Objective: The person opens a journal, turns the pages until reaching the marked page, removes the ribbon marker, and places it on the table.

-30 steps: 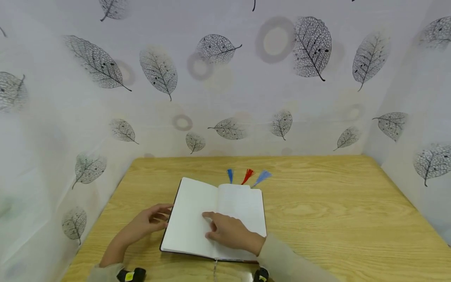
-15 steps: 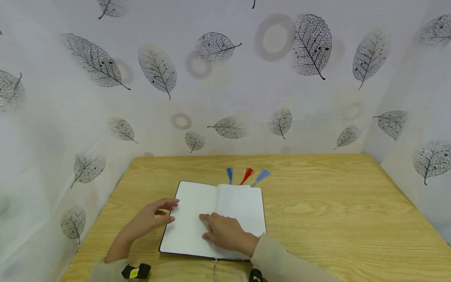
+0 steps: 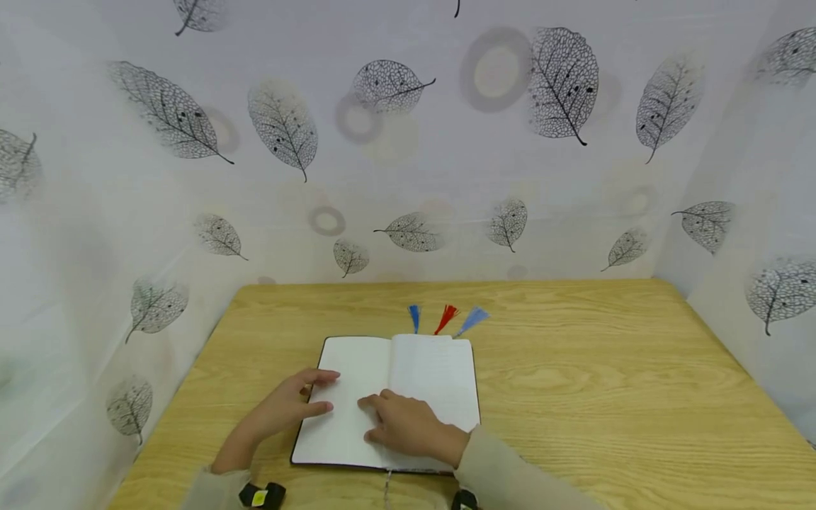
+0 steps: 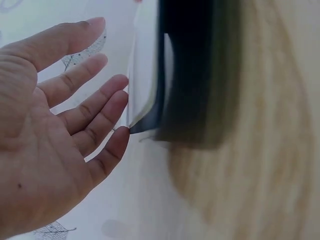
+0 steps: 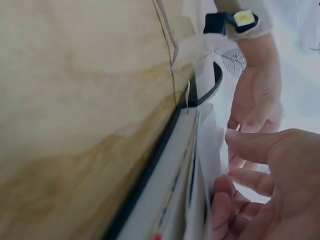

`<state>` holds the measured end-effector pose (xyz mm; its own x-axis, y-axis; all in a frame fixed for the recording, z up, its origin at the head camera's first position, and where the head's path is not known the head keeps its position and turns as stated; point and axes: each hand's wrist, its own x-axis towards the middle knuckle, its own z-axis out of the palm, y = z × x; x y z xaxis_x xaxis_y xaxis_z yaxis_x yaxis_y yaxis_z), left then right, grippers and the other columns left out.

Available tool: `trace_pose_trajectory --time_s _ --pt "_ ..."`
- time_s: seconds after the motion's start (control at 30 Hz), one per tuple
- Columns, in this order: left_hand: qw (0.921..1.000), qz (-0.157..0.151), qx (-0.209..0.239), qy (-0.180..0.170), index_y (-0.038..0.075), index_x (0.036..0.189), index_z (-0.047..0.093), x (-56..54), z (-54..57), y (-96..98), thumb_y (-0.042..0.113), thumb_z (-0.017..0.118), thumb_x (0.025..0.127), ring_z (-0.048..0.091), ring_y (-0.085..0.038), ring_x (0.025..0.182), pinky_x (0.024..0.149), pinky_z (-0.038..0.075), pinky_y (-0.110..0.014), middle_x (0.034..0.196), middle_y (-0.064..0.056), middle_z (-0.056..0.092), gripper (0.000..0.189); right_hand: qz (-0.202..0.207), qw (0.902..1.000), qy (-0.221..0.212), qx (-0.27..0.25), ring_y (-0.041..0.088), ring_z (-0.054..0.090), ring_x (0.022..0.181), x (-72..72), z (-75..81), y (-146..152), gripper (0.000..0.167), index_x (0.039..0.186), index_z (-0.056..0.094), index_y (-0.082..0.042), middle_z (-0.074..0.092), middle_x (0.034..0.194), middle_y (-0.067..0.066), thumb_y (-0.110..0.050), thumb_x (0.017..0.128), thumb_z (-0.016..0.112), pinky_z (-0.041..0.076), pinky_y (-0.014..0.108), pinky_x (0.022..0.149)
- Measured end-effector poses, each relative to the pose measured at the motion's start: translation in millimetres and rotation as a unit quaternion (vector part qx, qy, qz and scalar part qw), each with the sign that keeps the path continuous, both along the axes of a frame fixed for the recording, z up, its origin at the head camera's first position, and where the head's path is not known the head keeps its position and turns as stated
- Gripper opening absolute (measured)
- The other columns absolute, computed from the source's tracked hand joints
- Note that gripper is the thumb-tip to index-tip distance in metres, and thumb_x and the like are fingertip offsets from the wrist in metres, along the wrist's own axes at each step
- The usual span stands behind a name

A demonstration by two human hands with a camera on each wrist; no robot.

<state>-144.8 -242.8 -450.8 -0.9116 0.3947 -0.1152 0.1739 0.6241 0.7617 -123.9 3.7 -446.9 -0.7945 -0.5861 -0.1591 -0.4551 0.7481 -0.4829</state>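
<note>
An open notebook (image 3: 357, 354) with blank-looking pages and a dark cover lies on the table. Three tassels stick out past its top edge: blue (image 3: 415, 319), red (image 3: 447, 319) and light blue (image 3: 473, 320). My left hand (image 3: 287, 407) is at the left page's outer edge, fingers spread and loosely bent, holding nothing. Across the lower middle lies my right hand (image 3: 408, 425), its index finger extended onto the left page near the fold and its other fingers bent. In the right wrist view the page block (image 5: 170, 185) shows edge-on beside the right hand's fingers.
A wooden table (image 3: 605, 382) extends on both sides of the notebook. White cloth with a leaf print (image 3: 408, 170) encloses the back and sides. A thin ribbon (image 3: 387, 489) hangs from the notebook's lower edge. Both wrists wear dark straps (image 3: 263, 496).
My left hand has moved right, from beside the notebook's edge to over the left page. The left side of the notebook lies lower and flatter. My right hand has shifted slightly left and down.
</note>
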Motion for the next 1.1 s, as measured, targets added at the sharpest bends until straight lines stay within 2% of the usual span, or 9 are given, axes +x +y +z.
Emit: trace_pose_trajectory --time_s 0.17,0.33,0.47,0.6,0.77,0.83,0.93,1.0,1.1 --pt "0.9997 0.017 0.005 -0.014 0.010 0.128 0.059 -1.1 -5.8 0.1 0.029 0.073 0.085 0.051 -0.029 0.115 0.093 0.044 -0.044 0.127 -0.011 0.058 0.049 0.009 0.9982 -0.009 -0.059 -0.002 0.046 0.067 1.0 2.4 14.8 0.034 0.122 0.063 -0.021 0.057 0.092 -0.010 -0.027 0.089 0.069 0.041 0.017 0.058" --pt "0.9992 0.023 0.002 -0.034 0.010 0.130 0.058 -2.2 -9.0 -0.3 0.029 0.077 0.082 0.050 -0.031 0.118 0.094 0.043 -0.048 0.128 -0.011 0.055 0.055 0.002 0.9926 0.039 -0.115 -0.003 0.049 0.067 -6.8 6.0 36.3 0.024 0.113 0.068 -0.015 0.061 0.093 -0.004 -0.018 0.089 0.069 0.042 0.016 0.058" --pt "0.9986 0.018 0.000 -0.050 0.010 0.131 0.058 -2.4 -9.9 -0.9 0.029 0.079 0.080 0.048 -0.031 0.117 0.089 0.044 -0.040 0.129 -0.012 0.052 0.058 -0.034 0.9899 0.064 -0.122 0.000 0.046 0.066 -16.7 4.9 55.7 0.021 0.109 0.068 -0.013 0.060 0.088 -0.003 -0.017 0.088 0.070 0.040 0.017 0.056" --pt "0.9987 0.011 -0.005 -0.049 0.009 0.131 0.057 -2.1 -10.2 -2.0 0.030 0.078 0.080 0.047 -0.027 0.111 0.082 0.042 -0.030 0.126 -0.012 0.051 0.059 -0.085 0.9889 0.050 -0.111 0.004 0.043 0.063 -26.0 3.1 74.1 0.029 0.114 0.065 -0.012 0.056 0.084 -0.005 -0.023 0.088 0.070 0.037 0.020 0.054" --pt "0.9987 0.010 -0.009 -0.050 0.007 0.132 0.056 -1.3 -9.0 -2.5 0.029 0.078 0.080 0.044 -0.024 0.104 0.077 0.040 -0.024 0.118 -0.010 0.050 0.061 -0.137 0.9827 0.004 -0.125 0.007 0.043 0.057 -32.8 -1.1 94.6 0.055 0.130 0.053 -0.005 0.053 0.076 -0.004 -0.034 0.086 0.072 0.036 0.022 0.050" --pt "0.9984 0.013 -0.009 -0.054 0.006 0.132 0.056 -1.1 -8.3 -2.6 0.029 0.079 0.080 0.043 -0.023 0.101 0.074 0.040 -0.023 0.114 -0.011 0.049 0.061 -0.141 0.9804 -0.018 -0.137 0.008 0.043 0.057 -34.5 -3.1 101.0 0.065 0.135 0.047 -0.001 0.053 0.075 -0.003 -0.037 0.086 0.071 0.036 0.022 0.050" --pt "0.9981 0.015 -0.010 -0.058 0.005 0.132 0.056 -0.1 -7.5 -3.4 0.028 0.079 0.080 0.043 -0.023 0.099 0.073 0.040 -0.023 0.114 -0.010 0.048 0.062 -0.123 0.9750 -0.069 -0.172 0.009 0.047 0.061 -35.4 -4.2 107.9 0.072 0.141 0.040 0.003 0.055 0.082 0.001 -0.037 0.088 0.068 0.040 0.022 0.053" --pt "0.9981 0.015 -0.010 -0.058 0.005 0.132 0.056 0.8 -7.1 -4.3 0.029 0.078 0.080 0.043 -0.023 0.098 0.073 0.039 -0.023 0.113 -0.010 0.048 0.061 -0.106 0.9666 -0.112 -0.205 0.010 0.050 0.063 -35.3 -3.3 110.0 0.072 0.142 0.036 0.005 0.055 0.088 0.004 -0.035 0.091 0.066 0.043 0.023 0.055" --pt "0.9983 0.015 -0.003 -0.056 0.005 0.132 0.056 2.5 -6.5 -6.5 0.028 0.077 0.081 0.043 -0.022 0.097 0.074 0.039 -0.022 0.111 -0.010 0.048 0.060 -0.088 0.9448 -0.179 -0.260 0.012 0.052 0.063 -33.6 1.6 108.5 0.067 0.144 0.032 0.003 0.053 0.094 0.008 -0.031 0.094 0.063 0.045 0.025 0.055"
